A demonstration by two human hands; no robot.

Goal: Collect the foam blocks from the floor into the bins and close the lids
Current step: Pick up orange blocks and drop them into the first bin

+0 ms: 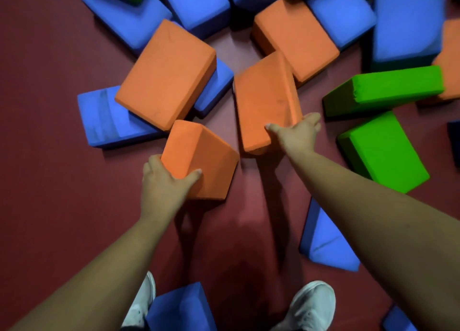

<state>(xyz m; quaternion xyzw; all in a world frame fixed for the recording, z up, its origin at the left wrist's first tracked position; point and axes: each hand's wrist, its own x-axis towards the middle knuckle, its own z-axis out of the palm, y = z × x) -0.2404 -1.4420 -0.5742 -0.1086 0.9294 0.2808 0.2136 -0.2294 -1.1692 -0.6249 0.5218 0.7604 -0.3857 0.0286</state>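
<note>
Foam blocks in orange, blue and green lie scattered over the dark red floor [49,181]. My left hand [164,181] grips the near corner of a small orange block [201,156], thumb on its front face and fingers round its left side. My right hand [296,136] grips the near end of a longer orange block [266,99], thumb on top and fingers down its right side. Both blocks are tilted. No bin or lid is in view.
A large orange block [166,74] rests on blue blocks [107,119] at the left. Two green blocks [383,151] lie at the right. More blue blocks sit by my white shoes [311,305], one between them [179,308] and one under my right forearm [326,243].
</note>
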